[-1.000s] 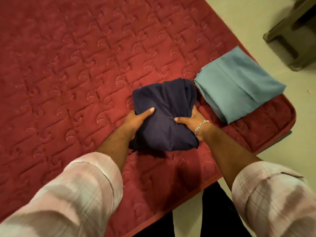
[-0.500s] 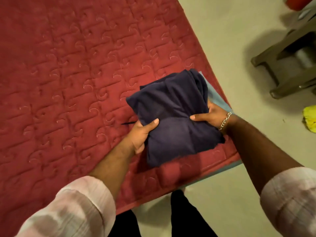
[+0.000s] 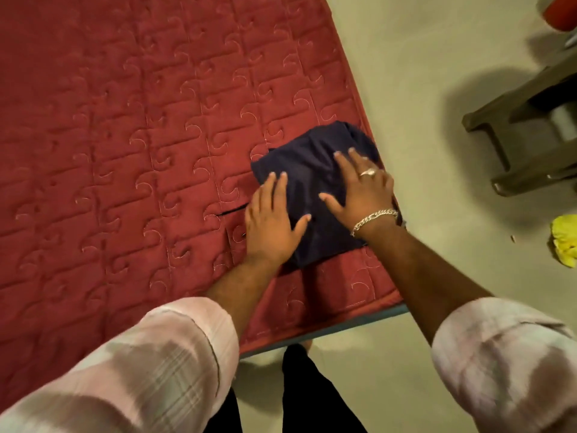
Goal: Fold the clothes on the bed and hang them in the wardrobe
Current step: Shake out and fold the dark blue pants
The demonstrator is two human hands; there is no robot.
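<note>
A folded navy garment point(image 3: 307, 179) lies near the right corner of the red quilted bed point(image 3: 125, 151). Both palms press flat on top of it. My left hand point(image 3: 270, 220) covers its left side with straight fingers. My right hand point(image 3: 362, 185), wearing a ring and a silver bracelet, lies spread over its right side. The folded teal garment seen earlier is hidden, apparently under the navy one. No wardrobe is in view.
The bed's right edge and near edge point(image 3: 327, 329) border a pale floor point(image 3: 406, 89). A dark brown stool point(image 3: 530, 132) stands to the right. A yellow cloth point(image 3: 565, 240) lies on the floor at the right edge. A red object point(image 3: 560, 9) sits top right.
Both hands carried the navy garment to the right, set it down over the teal one and let go of it. Both palms now press flat on top.
</note>
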